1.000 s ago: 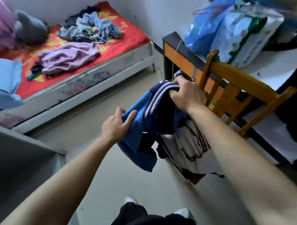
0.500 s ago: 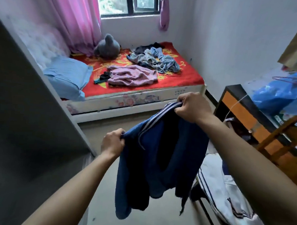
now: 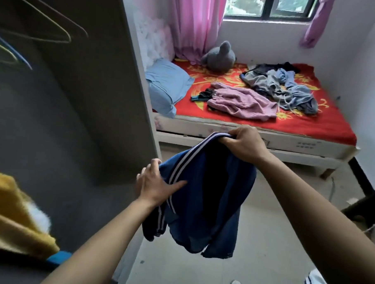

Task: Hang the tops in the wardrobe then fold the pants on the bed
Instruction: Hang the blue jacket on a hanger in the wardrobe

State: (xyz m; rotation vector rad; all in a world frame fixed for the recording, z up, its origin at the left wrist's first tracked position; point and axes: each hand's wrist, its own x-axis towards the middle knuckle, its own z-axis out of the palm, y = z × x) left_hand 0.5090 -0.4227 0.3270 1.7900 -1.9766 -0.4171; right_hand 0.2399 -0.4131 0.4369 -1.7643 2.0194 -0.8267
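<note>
top (image 3: 214, 198), blue with white stripes, now hangs free between my hands at near centre, just right of wardrobe (image 3: 76, 115) opening. left hand (image 3: 156, 185) pinches striped edge, thumb flat on front, fingers behind. right hand (image 3: 244, 144) clamped on bunched collar, higher. my view swung left off chair within last second. yellow garment (image 3: 11, 215) inside, wire hangers (image 3: 43, 28) upper left. i judge hanger comes next. pants pile (image 3: 279, 88) lies unfolded on far bed (image 3: 311, 143).

On the bed (image 3: 322, 130) lie a pillow (image 3: 165, 85), plush toy (image 3: 220, 56), pink garment (image 3: 242, 103) and, seemingly, tangled grey-blue clothes (image 3: 292, 90).
</note>
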